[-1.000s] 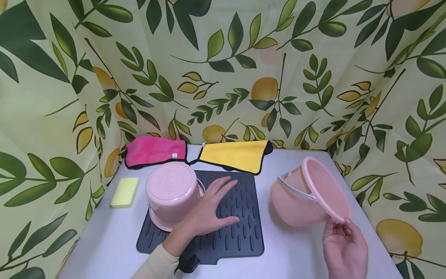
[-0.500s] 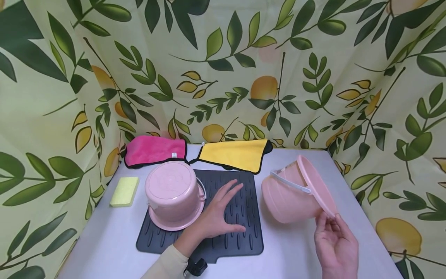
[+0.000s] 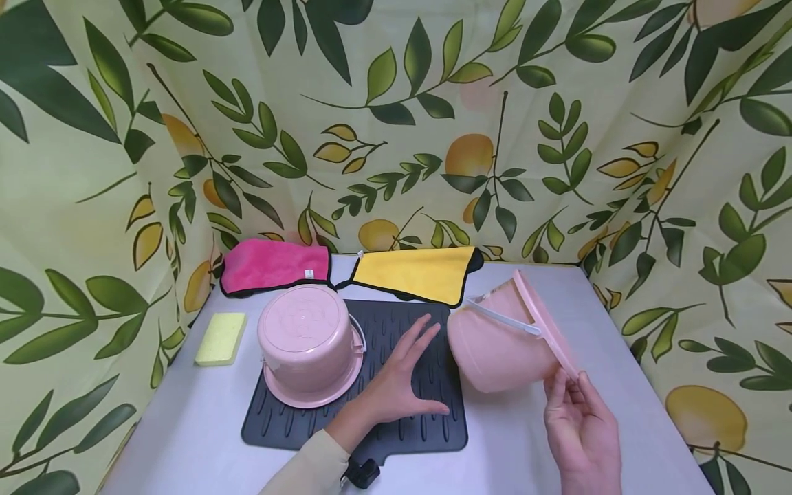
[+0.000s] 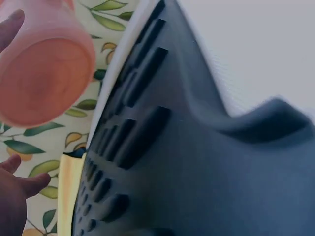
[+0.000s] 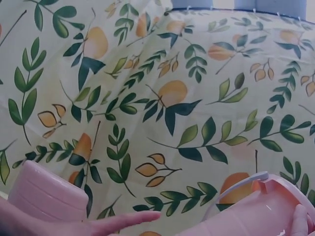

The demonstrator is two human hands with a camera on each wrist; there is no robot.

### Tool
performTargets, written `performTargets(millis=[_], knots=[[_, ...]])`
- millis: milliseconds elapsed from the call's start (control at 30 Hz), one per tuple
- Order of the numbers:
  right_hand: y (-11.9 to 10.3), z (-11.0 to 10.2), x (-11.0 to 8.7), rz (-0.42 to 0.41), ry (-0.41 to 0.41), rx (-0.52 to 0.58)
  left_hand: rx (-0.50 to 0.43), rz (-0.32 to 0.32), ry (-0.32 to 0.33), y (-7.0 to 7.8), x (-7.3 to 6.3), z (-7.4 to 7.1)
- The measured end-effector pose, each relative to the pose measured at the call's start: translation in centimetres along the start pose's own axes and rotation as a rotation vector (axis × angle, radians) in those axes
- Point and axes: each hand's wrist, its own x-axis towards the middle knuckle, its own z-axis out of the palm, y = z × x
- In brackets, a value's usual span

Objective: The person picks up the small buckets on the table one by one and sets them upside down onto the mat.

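Observation:
My right hand point(image 3: 583, 430) pinches the rim of a pink bucket point(image 3: 491, 354), which is tipped on its side with its base toward the left. A pale handle point(image 3: 504, 317) lies across that bucket's side. Fingers spread, my left hand point(image 3: 396, 388) hovers over a dark ridged drying mat point(image 3: 427, 432), apart from the tilted bucket's base. A second, smaller pink bucket point(image 3: 304, 344) stands upside down on the mat, left of that hand. In the left wrist view the base of the held bucket point(image 4: 47, 81) shows close to the left fingers.
On the white table point(image 3: 507, 447), a yellow sponge point(image 3: 221, 339) lies left of the mat. Along the back lie a pink cloth point(image 3: 275, 267) and a yellow cloth point(image 3: 414, 273). A leaf-and-fruit patterned curtain point(image 3: 396, 137) encloses the back and sides.
My right hand has moved left with the tilted bucket, bringing its base to the mat's right edge and turning its mouth away from view. My left hand has shifted slightly right, still spread.

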Motion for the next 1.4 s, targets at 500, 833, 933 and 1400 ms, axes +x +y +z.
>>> performTargets(millis=[500,833,933,1400], knots=[[2.1,-0.8,0.0,0.217,-0.136,0.07,-0.077,-0.001,0.089,-1.5,0.9,2.4],[3.5,-0.5,-0.5,0.208,-0.074,0.116,-0.081,0.143,0.184,-1.7,1.2,2.3],[3.7,-0.5,-0.7,0.209,-0.077,0.121,-0.072,0.196,0.218,-1.7,1.4,2.4],[4.5,-0.3,-0.5,0.198,-0.032,0.093,0.012,0.298,0.313,-1.4,1.2,1.7]])
